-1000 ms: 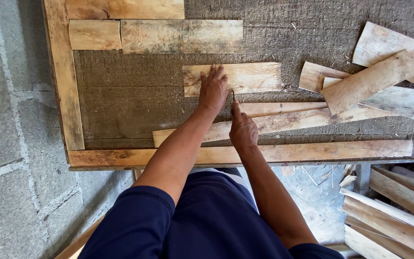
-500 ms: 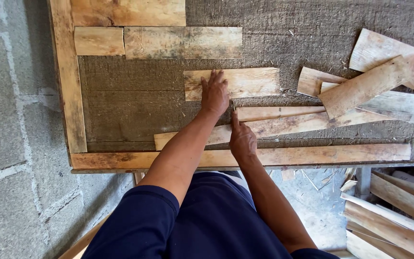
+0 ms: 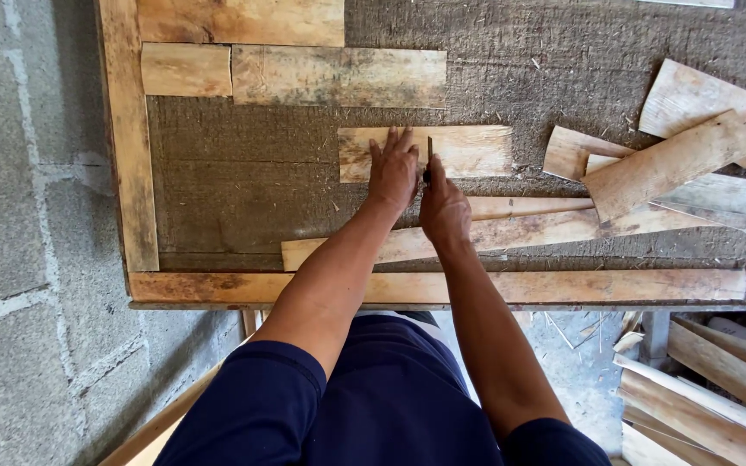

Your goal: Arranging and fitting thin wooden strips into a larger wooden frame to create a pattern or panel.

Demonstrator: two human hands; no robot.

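Since a second ago, the right hand (image 3: 445,207) has moved up from the long strips, and its thin dark tool (image 3: 429,155) now stands on the short plank (image 3: 468,151), pinched in the fingers. Just beside it on the left, the left hand (image 3: 393,173) lies open and flat, pressing the same plank.

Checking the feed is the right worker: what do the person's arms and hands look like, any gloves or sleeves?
Both hands, left hand and right hand, are bare, with no gloves, rings or watch visible. The forearms are uncovered; short dark navy sleeves end above the elbows.
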